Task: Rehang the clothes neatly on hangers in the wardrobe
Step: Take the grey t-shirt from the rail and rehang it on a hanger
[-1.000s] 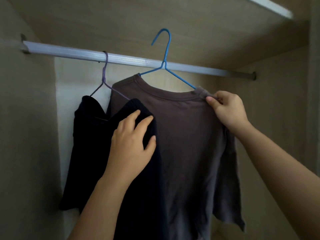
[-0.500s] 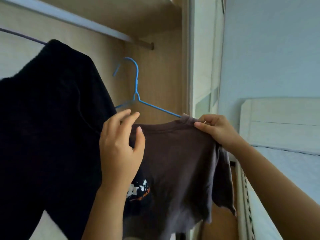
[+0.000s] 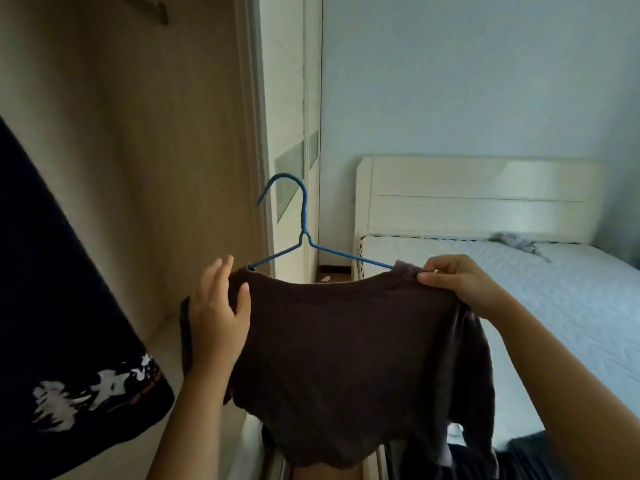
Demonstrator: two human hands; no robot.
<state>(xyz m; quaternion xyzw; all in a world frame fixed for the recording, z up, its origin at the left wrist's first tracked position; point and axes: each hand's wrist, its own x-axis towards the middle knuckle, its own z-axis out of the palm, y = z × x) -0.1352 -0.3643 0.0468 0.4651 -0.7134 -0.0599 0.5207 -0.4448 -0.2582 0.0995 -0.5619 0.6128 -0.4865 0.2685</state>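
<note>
A dark brown T-shirt hangs on a blue wire hanger, held in the air outside the wardrobe, its hook free of any rail. My right hand pinches the shirt's right shoulder together with the hanger's end. My left hand rests against the shirt's left shoulder with fingers nearly straight. A black T-shirt with a white print hangs at the far left, its hanger out of view.
The wardrobe's inner side wall and door frame stand left of centre. A bed with a white headboard and light mattress fills the right. Dark clothes lie at the bottom right.
The brown shirt on its blue hanger has come away from the rail, down and out to the right toward the bed. My view turned right with it; both hands stayed at its shoulders.
</note>
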